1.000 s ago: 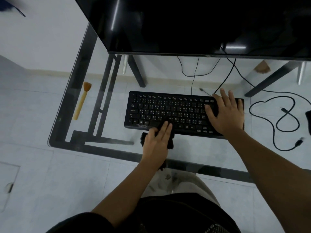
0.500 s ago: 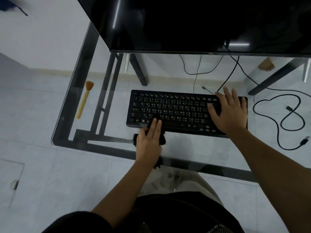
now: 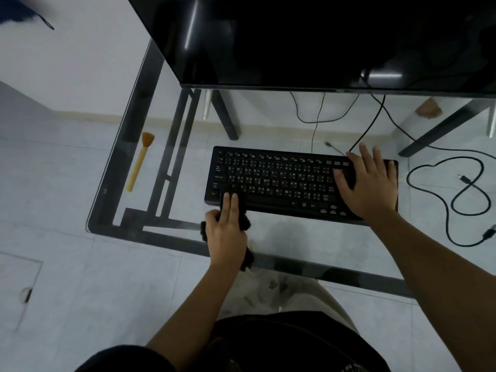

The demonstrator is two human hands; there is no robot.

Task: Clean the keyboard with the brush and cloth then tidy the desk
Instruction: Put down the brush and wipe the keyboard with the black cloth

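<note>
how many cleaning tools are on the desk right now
2. The brush lies near the desk's left edge; the cloth is under the left hand, on the keyboard's front left corner. The monitor may hide more behind it.

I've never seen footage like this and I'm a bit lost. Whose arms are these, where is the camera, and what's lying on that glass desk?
There is no machine here. These are a person's two bare arms, filmed by a wide-angle camera worn on their head, looking forward and down. On the glass desk lie a black keyboard and, off to the left and untouched, a wooden-handled brush. A loose black cable shows to the right, and a dark monitor stands behind. The left hand holds a dark cloth and presses it with two straight fingers onto the keyboard's near left corner. The right hand lies flat on the keyboard's right end, holding nothing.
</note>
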